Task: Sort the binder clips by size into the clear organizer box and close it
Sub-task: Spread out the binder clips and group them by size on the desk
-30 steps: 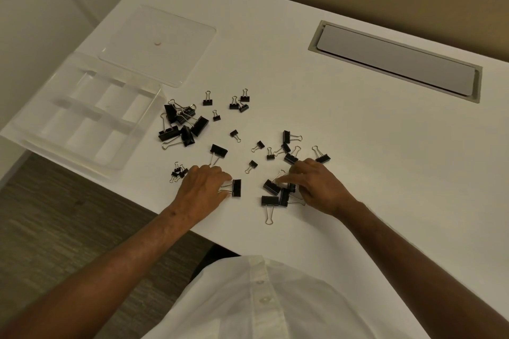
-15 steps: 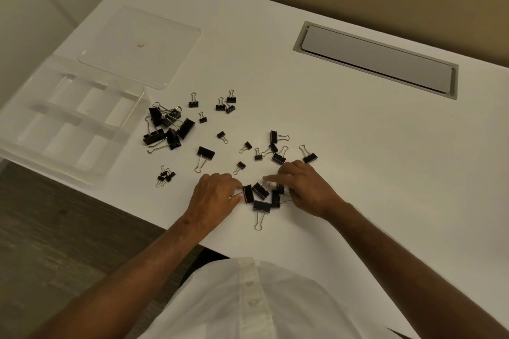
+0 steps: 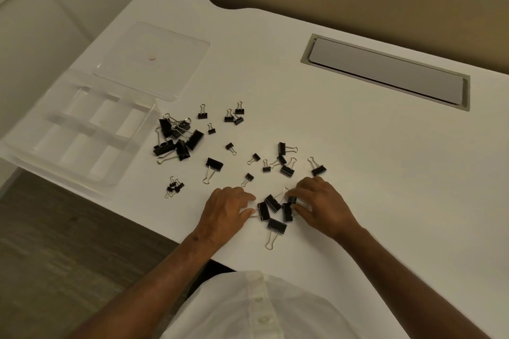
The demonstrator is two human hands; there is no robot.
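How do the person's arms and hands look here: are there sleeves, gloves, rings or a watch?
Both forearms are bare up to the frame's edge, with no sleeve showing. The left hand and the right hand wear no gloves, and no ring or watch is visible. The person wears a white buttoned shirt.

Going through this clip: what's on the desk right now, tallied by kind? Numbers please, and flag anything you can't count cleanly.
Black binder clips: about 28 (the piles overlap, so this is not exact)
Clear organizer box: 1, with no clips in it
Clear lid: 1
Grey desk hatch: 1
Total: about 31
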